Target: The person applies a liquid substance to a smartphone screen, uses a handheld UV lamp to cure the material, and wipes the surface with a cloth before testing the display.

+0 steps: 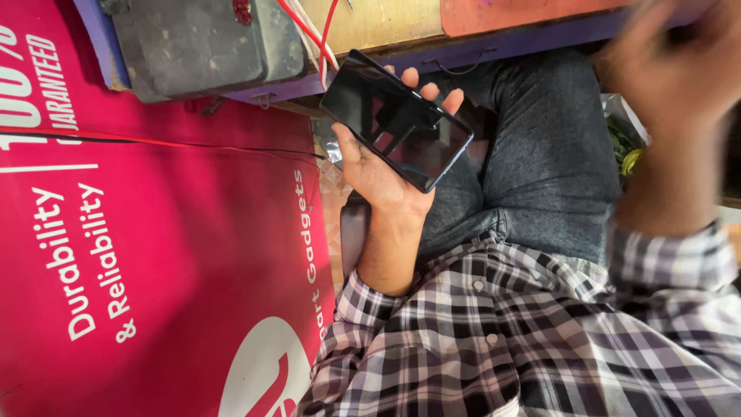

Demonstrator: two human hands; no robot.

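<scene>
So far we've just got the dark-screened phone (pixel 396 120) cradled in our left hand (pixel 378 174) over the lap, fingers wrapped on its edges, while our right hand (pixel 679 69) blurs at 2 o'clock, grip unclear, and nothing's opened on it yet.
</scene>
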